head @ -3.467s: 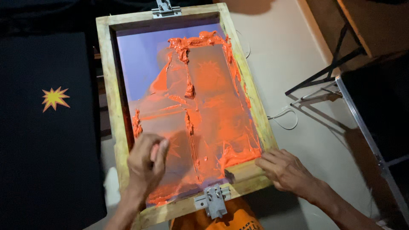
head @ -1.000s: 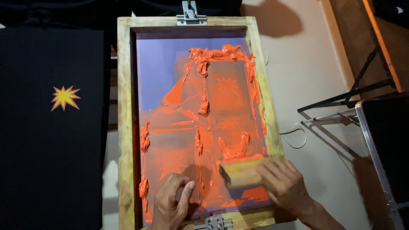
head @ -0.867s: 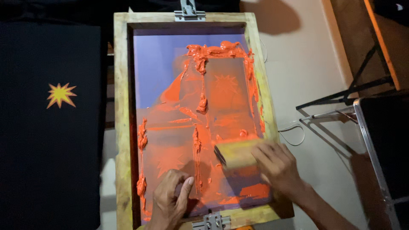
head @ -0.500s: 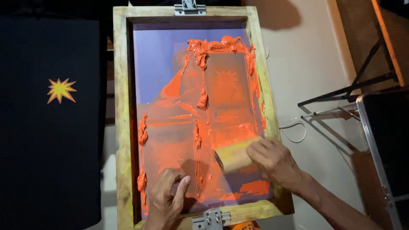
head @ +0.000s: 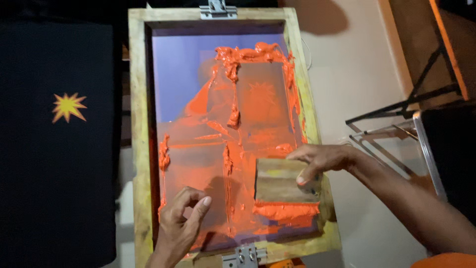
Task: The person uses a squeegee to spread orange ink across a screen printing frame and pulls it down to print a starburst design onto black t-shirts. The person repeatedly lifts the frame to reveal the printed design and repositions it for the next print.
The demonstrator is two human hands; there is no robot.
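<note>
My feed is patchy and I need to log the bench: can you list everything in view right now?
Wooden screen frame: one, pale wood, centre, lying flat.
Mesh: one, violet, inside the frame.
Ink: orange, smeared over the mesh, thick ridge at the far edge.
Squeegee: one, wooden, near right of the mesh, ink heaped at its near edge.
Clamps: two, metal, far and near frame edges.
Black fabric: one, left, with a yellow-orange star print.
Metal stand: black, right.
Left hand: resting on the mesh.
Right hand: grip on the squeegee.
</note>
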